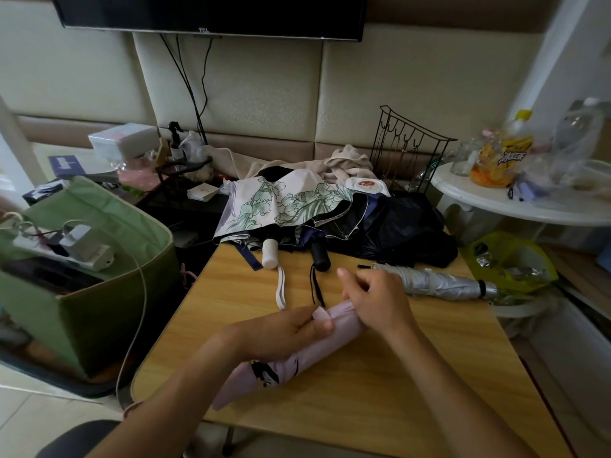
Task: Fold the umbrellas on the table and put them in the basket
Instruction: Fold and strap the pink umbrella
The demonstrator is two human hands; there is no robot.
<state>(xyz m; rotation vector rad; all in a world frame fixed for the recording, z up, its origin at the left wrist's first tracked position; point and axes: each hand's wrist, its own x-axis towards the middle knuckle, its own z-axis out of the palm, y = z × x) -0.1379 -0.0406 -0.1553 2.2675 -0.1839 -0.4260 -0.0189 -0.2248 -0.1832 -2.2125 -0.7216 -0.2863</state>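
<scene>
The fingers (325,322) of the left hand (284,335) pinch a small flap on the lilac umbrella (281,368). The right hand (377,302) curls over the roll just beside them. The umbrella lies slanted on the table (396,391), under both hands. I think she is fastening the strap; next it must go into the green basket (99,292) at the left.

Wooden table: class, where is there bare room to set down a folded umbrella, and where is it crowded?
Bare wood shows along the table's near right, below the silver umbrella, and on the left edge beside the white strap. The far end is crowded with unfolded umbrellas.
</scene>
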